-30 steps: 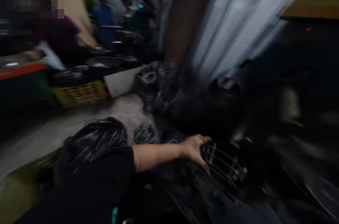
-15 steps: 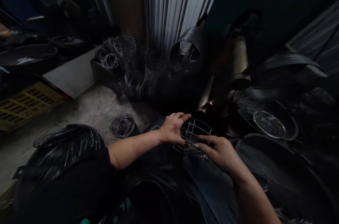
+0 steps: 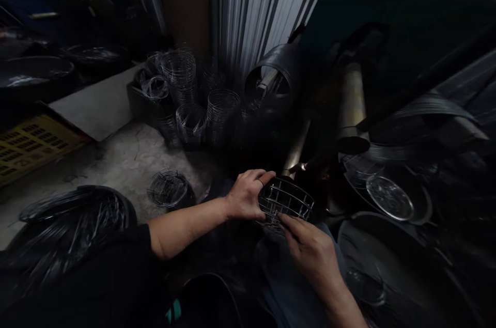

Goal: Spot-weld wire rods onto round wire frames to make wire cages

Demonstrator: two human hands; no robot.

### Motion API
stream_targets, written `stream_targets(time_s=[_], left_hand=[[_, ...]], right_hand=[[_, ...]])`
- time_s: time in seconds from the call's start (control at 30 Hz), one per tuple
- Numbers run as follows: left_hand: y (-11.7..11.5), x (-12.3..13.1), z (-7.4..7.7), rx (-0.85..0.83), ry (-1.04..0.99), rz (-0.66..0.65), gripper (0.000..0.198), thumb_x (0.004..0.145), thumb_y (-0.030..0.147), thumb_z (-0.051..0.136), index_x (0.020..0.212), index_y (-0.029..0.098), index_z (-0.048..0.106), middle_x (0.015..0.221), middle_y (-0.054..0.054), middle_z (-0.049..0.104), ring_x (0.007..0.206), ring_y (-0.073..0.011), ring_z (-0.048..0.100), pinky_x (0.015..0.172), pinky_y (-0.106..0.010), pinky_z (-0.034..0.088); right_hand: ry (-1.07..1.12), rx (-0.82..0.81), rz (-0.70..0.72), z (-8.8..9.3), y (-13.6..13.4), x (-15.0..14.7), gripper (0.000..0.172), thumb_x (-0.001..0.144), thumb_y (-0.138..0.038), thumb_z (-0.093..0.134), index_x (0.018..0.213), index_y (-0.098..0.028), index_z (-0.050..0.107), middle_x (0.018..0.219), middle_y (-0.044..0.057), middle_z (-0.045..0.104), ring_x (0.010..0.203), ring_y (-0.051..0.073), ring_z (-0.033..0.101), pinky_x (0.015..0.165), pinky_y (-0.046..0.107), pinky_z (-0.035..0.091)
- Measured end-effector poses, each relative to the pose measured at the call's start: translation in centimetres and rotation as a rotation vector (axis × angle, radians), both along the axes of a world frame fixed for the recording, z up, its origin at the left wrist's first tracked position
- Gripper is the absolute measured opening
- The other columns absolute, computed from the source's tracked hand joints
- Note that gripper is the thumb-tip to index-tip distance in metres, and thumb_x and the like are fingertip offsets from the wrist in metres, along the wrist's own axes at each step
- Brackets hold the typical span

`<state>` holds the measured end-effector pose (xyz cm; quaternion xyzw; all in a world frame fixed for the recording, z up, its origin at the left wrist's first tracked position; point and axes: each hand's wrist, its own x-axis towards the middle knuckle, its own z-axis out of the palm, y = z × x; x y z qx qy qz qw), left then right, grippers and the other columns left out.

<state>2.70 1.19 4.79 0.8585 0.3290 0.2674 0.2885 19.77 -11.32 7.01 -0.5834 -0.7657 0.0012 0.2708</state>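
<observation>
A round wire basket (image 3: 292, 196) with thin metal rings and crossbars is held in front of me, above my legs. My left hand (image 3: 246, 194) grips its left rim, the thumb below and the fingers over the top; a dark ring is on one finger. At the near side of the basket, my right hand (image 3: 310, 245) has its thumb and fingertips pinched together at the wirework. Whether a separate small piece of wire is in that pinch is too dark to see. The basket's underside is partly hidden by my hands.
Several stacks of wire rings (image 3: 222, 111) stand ahead. A coil of wire (image 3: 169, 189) sits on the concrete floor at left, near a tub of cut wires (image 3: 96, 209). A yellow crate (image 3: 34, 144) lies farther left. At right are a large dark basin (image 3: 387, 250) and a metal pipe (image 3: 352, 106).
My right hand has moved down and left to the basket's near side, its fingers drawn together. The basket has tipped so its inside shows more; my left hand keeps its grip.
</observation>
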Motion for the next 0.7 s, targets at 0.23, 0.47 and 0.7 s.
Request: stream_targets(time_s=[0.23,0.47,0.7], left_hand=[[2.0,1.8,0.7,-0.019,-0.077,0.040,0.103,0.048,0.053,0.080,0.137,0.020,0.042,0.131,-0.014,0.049,0.120,-0.0324,0.047,0.105,-0.048,0.037],[4.5,3.6,1.3,-0.069,-0.117,0.052,0.102,0.044,0.047,0.083,0.135,0.020,0.045,0.127,-0.011,0.051,0.117,-0.0315,0.049,0.103,-0.045,0.039],[5.1,3.9,1.4,-0.108,-0.107,0.045,0.101,0.044,0.044,0.082,0.134,0.018,0.046,0.126,-0.012,0.051,0.113,-0.0315,0.051,0.101,-0.045,0.042]], right_hand=[[-0.042,0.096,-0.026,0.6,2.2,1.7,0.027,0.088,-0.015,0.046,0.099,-0.018,0.070,0.090,0.005,0.071,0.078,0.017,0.067,0.071,0.027,0.053],[-0.125,0.145,-0.003,1.8,5.1,3.4,0.026,0.089,-0.018,0.046,0.096,-0.016,0.071,0.087,0.005,0.072,0.075,0.017,0.068,0.067,0.027,0.054],[-0.112,0.174,-0.018,2.4,5.7,3.4,0.025,0.089,-0.018,0.046,0.093,-0.015,0.071,0.085,0.005,0.072,0.072,0.016,0.068,0.066,0.026,0.052]])
